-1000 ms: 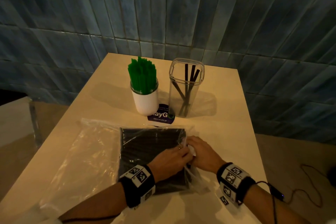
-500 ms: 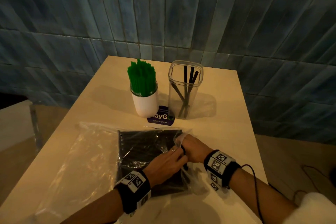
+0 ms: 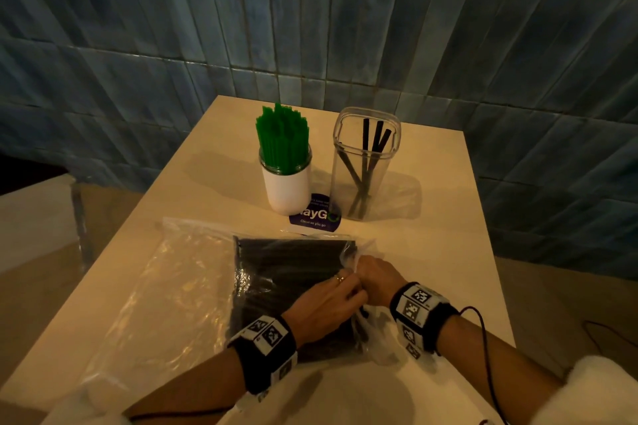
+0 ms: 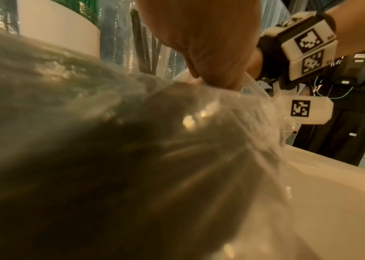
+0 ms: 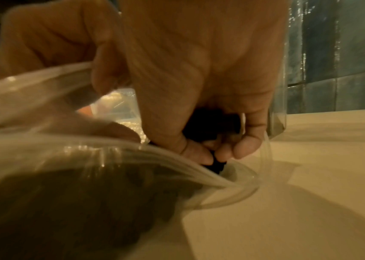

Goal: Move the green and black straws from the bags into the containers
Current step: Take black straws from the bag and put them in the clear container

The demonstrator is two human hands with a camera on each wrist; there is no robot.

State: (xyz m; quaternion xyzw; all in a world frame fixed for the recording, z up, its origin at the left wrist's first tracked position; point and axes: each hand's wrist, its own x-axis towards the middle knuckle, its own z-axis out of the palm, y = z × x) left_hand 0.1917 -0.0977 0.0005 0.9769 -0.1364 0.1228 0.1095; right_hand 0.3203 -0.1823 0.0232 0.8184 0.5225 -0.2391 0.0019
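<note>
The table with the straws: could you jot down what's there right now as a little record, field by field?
surface: pale table
green straws: a full bunch upright in the white cup
clear container: a few black straws leaning inside
bag of black straws: clear plastic, lying flat near the person
empty bag: clear, flat, left of the full one
left hand: holds the bag's open edge
right hand: fingers pinch black straws at the bag mouth
sticker: purple, between cup and container
</note>
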